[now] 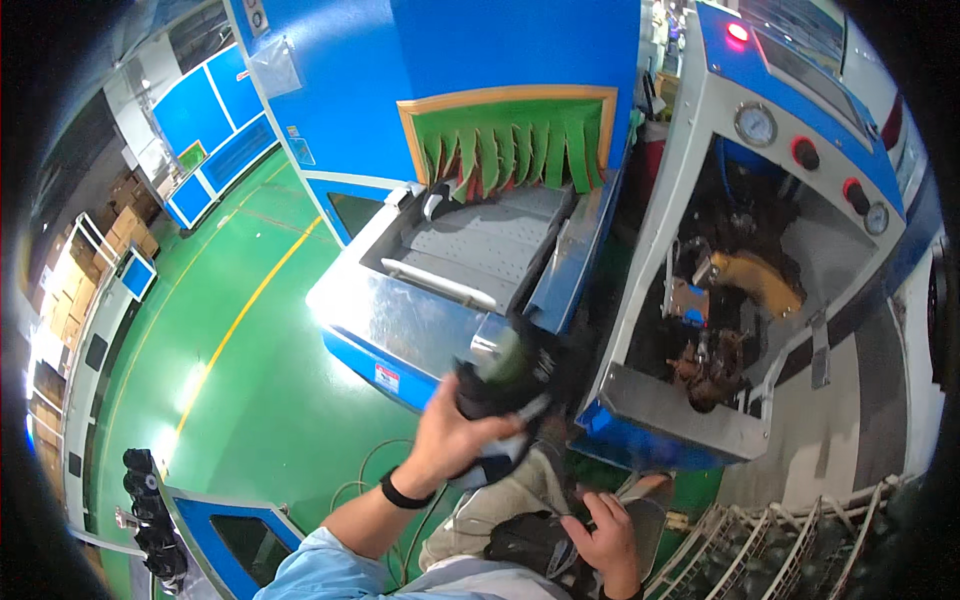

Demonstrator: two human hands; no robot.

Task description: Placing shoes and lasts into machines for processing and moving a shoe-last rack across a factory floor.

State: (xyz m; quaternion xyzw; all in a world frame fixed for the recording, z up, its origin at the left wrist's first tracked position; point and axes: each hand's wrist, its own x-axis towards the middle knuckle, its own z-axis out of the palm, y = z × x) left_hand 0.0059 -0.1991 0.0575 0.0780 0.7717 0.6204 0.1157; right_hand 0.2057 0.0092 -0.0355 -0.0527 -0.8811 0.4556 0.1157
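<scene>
The conveyor trough [560,262], framed by shiny metal rims, has a bed of grey perforated slats [480,240]; a black-and-white item [440,204] sits toward its far left corner, by a green strip curtain [505,145]. The machine cabinet [690,405] on the right has an open cavity containing a yellow part [755,282] and dark metal fittings. At lower right, a pale wire rack [770,535] holds dark objects too unclear to identify. Cardboard boxes [125,235] are piled at far left.

A white label with red [387,378] is stuck on the conveyor's blue near side; its print is too small to read.

The black shoe [545,385] is blurred, with a grey-green area and pale marks, illegible. It is held up by the near right corner of the trough's metal front. The left hand's [455,435] fingers are clamped on it. The right hand's [602,540] fingers are loosely bent, thumb apart, near a dark bundle [525,538] at the lap.
</scene>
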